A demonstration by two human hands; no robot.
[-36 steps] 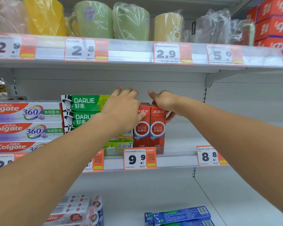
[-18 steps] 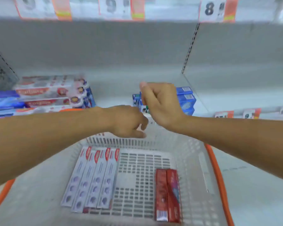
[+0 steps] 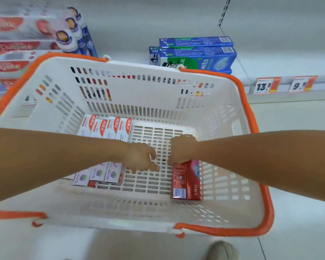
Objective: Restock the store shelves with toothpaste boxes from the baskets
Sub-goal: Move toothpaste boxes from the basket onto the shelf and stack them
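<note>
Red toothpaste boxes [image 3: 186, 180] next, down in the basket [image 3: 210, 113]

My right hand [image 3: 182, 151] curls onto them; left hand [image 3: 141, 158] hangs loose, empty (best pinch both boxes together, lift straight).

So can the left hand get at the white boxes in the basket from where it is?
Probably yes. The left hand hangs open inside the basket, just right of the white boxes, with nothing lying on top of them. The left forearm crosses over their middle, so it would need to draw back slightly.
</note>
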